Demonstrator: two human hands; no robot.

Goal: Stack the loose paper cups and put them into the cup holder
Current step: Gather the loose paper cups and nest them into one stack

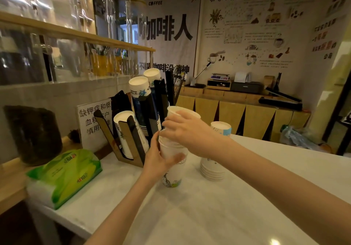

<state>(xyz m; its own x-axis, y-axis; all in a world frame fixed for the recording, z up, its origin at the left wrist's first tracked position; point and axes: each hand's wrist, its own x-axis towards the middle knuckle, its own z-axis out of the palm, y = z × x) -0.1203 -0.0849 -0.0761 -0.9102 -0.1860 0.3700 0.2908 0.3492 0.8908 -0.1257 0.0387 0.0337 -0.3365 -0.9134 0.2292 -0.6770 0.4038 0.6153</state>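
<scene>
My left hand grips an upright stack of white paper cups that stands on the white counter. My right hand holds a single white cup just above the stack's rim, its mouth tilted up. Behind my right forearm sits an upside-down stack of cups with a blue-banded cup on top. The wooden cup holder stands to the left, with three slanted columns of cups in its slots.
A green tissue pack lies at the counter's left edge. A printed sign leans behind the holder, beside a dark jar. Glass jars fill the shelf above. A wooden sideboard with a scale runs along the far wall.
</scene>
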